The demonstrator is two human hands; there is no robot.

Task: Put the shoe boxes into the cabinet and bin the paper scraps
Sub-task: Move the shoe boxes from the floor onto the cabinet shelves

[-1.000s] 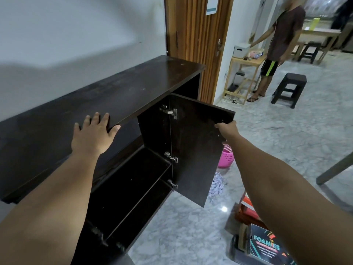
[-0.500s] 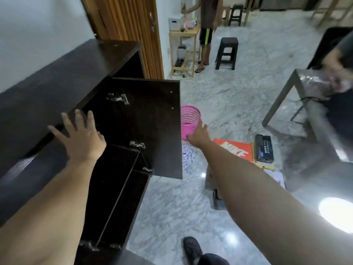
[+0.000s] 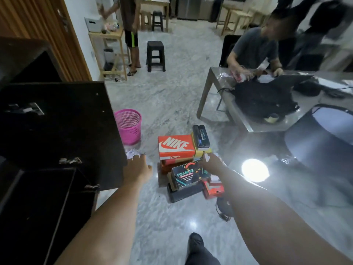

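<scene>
Orange Nike box (image 3: 176, 147) atop stack; both hands (image 3: 138, 167) (image 3: 212, 162) reaching, empty.

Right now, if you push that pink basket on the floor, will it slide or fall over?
Probably both are easy. The pink basket is open plastic mesh, so it looks light, and the marble floor is glossy, so a low push would likely slide it. It is narrower at the bottom than at the rim, so a push near the top might tip it.
</scene>
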